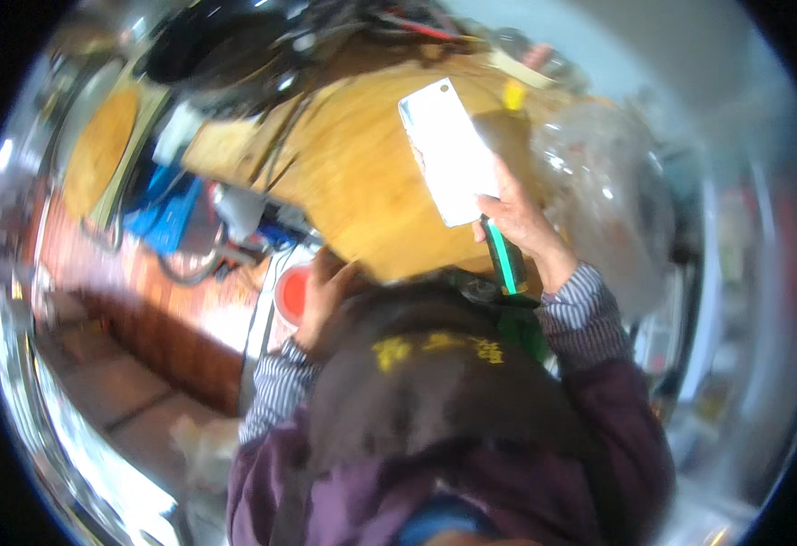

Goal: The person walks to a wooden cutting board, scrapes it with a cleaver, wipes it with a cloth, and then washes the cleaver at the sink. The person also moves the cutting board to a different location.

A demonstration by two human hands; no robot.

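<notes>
Head view looks down past my dark apron, and my right hand [519, 223] is clenched round the green handle [506, 259] of a cleaver [448, 150], thumb along the top, with the broad pale blade lying nearly flat over the round wooden chopping board [344, 173] and pointing away from me. My left hand [326, 287] rests at the near edge of that board, fingers curled against its rim; whether it grips the wood or only steadies it I cannot tell, because the apron hides part of the palm. Just beside that hand, lower down, sits a small red bowl [291, 293]. To handle the cleaver well from here I judge I should keep the wrist firm and the blade low over the board, keep the left fingers tucked back at the rim and well clear of the edge, and hold the board steady so it does not slide. To the right of the blade lies a crumpled clear plastic bag [599, 182], near enough that a loose fold could catch the steel, so I would keep the swing on the board side. Beyond the board a dark wok [207, 45] stands at the far left, and something blue [166, 214] lies below the board's left side, too blurred to name. My striped cuffs and purple sleeves frame the bottom of the picture.
</notes>
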